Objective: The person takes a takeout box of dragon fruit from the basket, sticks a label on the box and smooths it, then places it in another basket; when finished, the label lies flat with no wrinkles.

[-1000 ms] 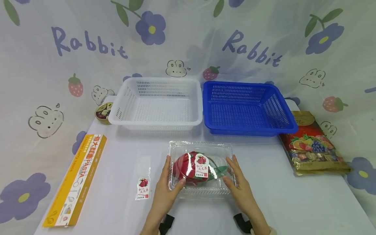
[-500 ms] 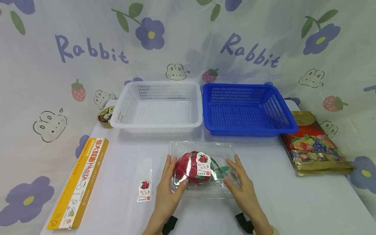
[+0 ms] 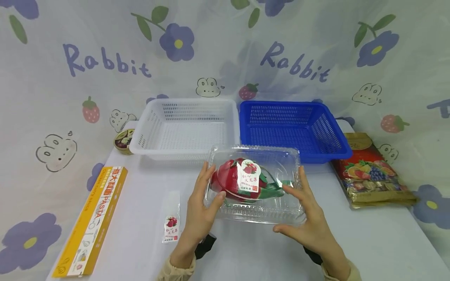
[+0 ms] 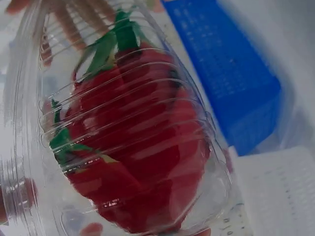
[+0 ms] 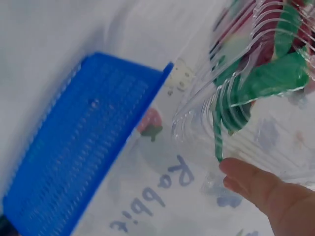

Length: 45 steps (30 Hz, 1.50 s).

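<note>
A clear plastic clamshell box (image 3: 225, 212) is held tilted over the table, its far edge overlapping the blue basket in the head view. Inside lies a red dragon fruit (image 4: 138, 132) with green leafy tips. The lid bears a white label (image 3: 249, 177) with a fruit picture and Chinese characters. My left hand (image 3: 198, 212) grips the box's left side, thumb over the front and fingers behind. At the right end, my right hand (image 3: 313, 218) has its fingers spread: one tip touches the lid, another lies along the side, and the thumb points out below the box.
A white basket (image 3: 183, 150) and a blue basket (image 3: 337, 156) stand side by side at the back. A yellow pasta box (image 3: 89, 222), a label strip (image 3: 171, 218) and a small round tin (image 3: 123, 141) are on the left. Right lies a red-and-gold bag (image 3: 374, 171).
The clamshell box has risen off the table and moved away and to the right, tilting. My right thumb has left the lid and its fingers have spread, while the left hand keeps its grip.
</note>
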{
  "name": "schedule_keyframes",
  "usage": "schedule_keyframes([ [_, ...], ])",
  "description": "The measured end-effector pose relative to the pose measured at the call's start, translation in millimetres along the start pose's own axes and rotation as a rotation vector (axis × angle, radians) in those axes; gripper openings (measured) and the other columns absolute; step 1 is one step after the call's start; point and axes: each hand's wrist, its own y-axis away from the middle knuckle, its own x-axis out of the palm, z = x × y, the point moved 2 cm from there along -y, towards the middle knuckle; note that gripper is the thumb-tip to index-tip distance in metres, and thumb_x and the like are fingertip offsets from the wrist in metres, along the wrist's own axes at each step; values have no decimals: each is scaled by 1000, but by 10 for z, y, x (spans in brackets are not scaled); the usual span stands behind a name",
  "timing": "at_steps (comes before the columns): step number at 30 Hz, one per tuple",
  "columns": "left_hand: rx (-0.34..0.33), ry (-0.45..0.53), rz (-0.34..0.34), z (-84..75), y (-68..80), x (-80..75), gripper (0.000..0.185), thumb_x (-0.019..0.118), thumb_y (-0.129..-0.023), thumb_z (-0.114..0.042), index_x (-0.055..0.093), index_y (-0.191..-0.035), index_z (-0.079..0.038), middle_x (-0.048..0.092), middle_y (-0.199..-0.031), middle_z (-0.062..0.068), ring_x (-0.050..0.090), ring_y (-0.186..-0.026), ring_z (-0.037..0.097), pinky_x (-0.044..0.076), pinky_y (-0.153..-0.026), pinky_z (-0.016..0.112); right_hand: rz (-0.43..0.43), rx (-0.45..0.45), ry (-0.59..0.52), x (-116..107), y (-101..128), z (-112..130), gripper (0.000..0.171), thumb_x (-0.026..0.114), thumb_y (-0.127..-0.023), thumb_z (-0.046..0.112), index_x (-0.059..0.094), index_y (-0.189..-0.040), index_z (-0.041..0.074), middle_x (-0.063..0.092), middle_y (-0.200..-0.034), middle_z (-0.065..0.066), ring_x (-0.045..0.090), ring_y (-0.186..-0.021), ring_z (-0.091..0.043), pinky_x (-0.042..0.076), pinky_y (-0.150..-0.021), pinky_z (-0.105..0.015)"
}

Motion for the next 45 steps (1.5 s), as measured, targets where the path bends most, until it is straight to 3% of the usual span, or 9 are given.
schedule_keyframes([
  [3,24,14,-9,-58,-131,30,62,63,-89,-11,41,-146,-10,25,-160,13,25,-147,37,23,-110,69,-12,-55,82,-62,-80,-22,83,73,-76,53,50,-129,-7,12,-157,-34,11,-152,-29,19,-119,-19],
  [7,30,44,-7,-112,-251,118,60,63,-89,-12,42,-145,-10,25,-160,14,25,-148,35,23,-112,67,-74,-36,111,-140,-162,-72,74,69,-80,52,54,-119,-9,17,-156,-34,16,-151,-25,27,-115,-16],
  [11,37,92,1,-149,-369,209,57,61,-91,-17,43,-145,-9,22,-160,16,23,-148,34,24,-113,64,-136,52,-33,-218,-232,-151,66,78,-77,38,55,-111,-13,17,-158,-28,17,-151,-23,33,-110,-13],
  [17,102,137,27,-174,-563,360,52,59,-92,-29,50,-139,-7,20,-161,15,20,-149,33,31,-112,59,-215,119,-344,-362,-327,-375,49,83,-68,-5,56,-109,-7,21,-161,-17,22,-150,-23,40,-105,-15],
  [23,144,2,72,-92,-703,518,59,59,-94,-40,45,-142,-9,26,-159,14,18,-150,30,30,-113,58,-241,222,-402,-524,-449,-560,47,79,-67,-15,56,-108,-5,22,-160,-19,34,-145,-23,44,-101,-16],
  [30,39,-168,206,-9,-787,697,74,59,-95,-40,20,-154,-18,18,-162,12,20,-150,27,26,-117,52,-256,344,-204,-712,-632,-801,49,78,-68,-16,52,-109,-10,27,-160,-12,29,-147,-29,40,-105,-13],
  [34,-19,-211,239,54,-820,811,83,57,-96,-42,6,-157,-18,8,-165,4,19,-150,26,26,-119,49,-227,442,-92,-770,-755,-960,49,77,-72,-12,52,-114,-3,24,-162,-1,25,-149,-26,38,-108,-17],
  [39,-90,-277,259,169,-826,956,86,57,-96,-42,2,-157,-16,3,-165,7,24,-147,32,34,-114,51,-207,515,-102,-820,-906,-1157,47,77,-75,-8,55,-114,7,19,-163,0,22,-150,-26,45,-100,-16],
  [45,-146,-389,261,256,-823,1084,78,59,-96,-36,17,-155,-7,20,-161,17,28,-146,35,32,-114,52,-121,569,10,-912,-1238,-1364,47,80,-77,5,54,-115,12,18,-163,-2,14,-152,-24,31,-117,-46],
])
